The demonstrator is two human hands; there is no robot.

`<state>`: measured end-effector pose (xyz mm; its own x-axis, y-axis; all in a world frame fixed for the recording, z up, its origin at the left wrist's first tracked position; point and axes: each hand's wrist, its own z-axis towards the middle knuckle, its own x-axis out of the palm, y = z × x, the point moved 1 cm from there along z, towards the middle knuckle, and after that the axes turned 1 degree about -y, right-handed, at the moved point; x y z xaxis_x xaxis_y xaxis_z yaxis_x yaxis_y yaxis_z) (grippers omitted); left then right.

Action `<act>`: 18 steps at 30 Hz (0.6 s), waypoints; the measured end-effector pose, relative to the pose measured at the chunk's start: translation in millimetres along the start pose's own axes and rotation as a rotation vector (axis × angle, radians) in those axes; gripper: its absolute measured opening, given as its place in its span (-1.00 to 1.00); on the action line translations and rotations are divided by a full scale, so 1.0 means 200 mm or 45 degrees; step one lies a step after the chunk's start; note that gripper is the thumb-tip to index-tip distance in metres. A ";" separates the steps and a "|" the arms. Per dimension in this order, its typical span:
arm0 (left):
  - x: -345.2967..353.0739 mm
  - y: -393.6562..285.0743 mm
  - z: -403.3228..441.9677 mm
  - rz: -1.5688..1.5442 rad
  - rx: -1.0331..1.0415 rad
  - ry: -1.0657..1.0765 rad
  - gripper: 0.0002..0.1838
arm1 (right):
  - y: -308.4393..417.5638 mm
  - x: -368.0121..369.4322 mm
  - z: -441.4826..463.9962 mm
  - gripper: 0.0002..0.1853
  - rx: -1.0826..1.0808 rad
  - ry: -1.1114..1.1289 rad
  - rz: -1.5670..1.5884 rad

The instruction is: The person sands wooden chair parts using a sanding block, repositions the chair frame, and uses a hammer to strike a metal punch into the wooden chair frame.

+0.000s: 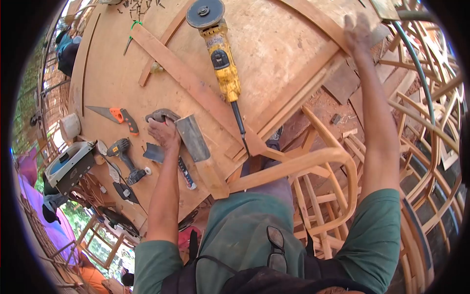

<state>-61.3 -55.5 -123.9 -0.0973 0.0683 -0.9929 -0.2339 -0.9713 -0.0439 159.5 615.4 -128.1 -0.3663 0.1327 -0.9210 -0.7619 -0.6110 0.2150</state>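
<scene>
My left hand (165, 133) is closed around the dark head of what looks like a hammer (164, 115); a handle (186, 172) with a dark grip shows beyond my forearm. Right beside it lies a wooden piece with a dark, worn face (193, 138). At the upper right my right hand (359, 35), a little blurred, has its fingers stretched out by the corner of the long wooden slats (313, 73). Nothing shows in its fingers. Between my hands a yellow angle grinder (223, 63) lies on the worktable (279, 54), disc pointing away from me.
An orange-handled saw (120, 116), a cordless drill (126, 159) and a grey-blue machine (71, 161) are on the left. Loose screws (139, 7) lie at the far edge. A curved wooden frame (338, 157) stands against the table before me. More bent frames (431, 112) crowd the right.
</scene>
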 end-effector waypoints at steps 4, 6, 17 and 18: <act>0.00 0.00 -0.02 -0.073 -0.049 0.126 -0.27 | -0.22 0.39 0.45 -0.22 -0.169 -0.397 0.046; -0.01 0.04 -0.02 -0.114 -0.149 0.200 -0.26 | -0.25 0.44 0.59 -0.32 -0.137 -0.173 -0.213; -0.06 0.02 -0.03 -0.030 -0.064 0.146 -0.20 | -0.19 0.43 0.66 -0.59 0.077 0.006 -0.287; -0.01 0.08 -0.04 -0.022 -0.029 0.108 -0.20 | -0.19 0.41 0.60 -0.60 0.112 -0.004 -0.231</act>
<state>-58.3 -73.6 -124.2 -0.0112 0.0663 -0.9977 -0.2130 -0.9751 -0.0624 94.6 742.4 -172.3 -0.2203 0.2371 -0.9462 -0.8592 -0.5064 0.0732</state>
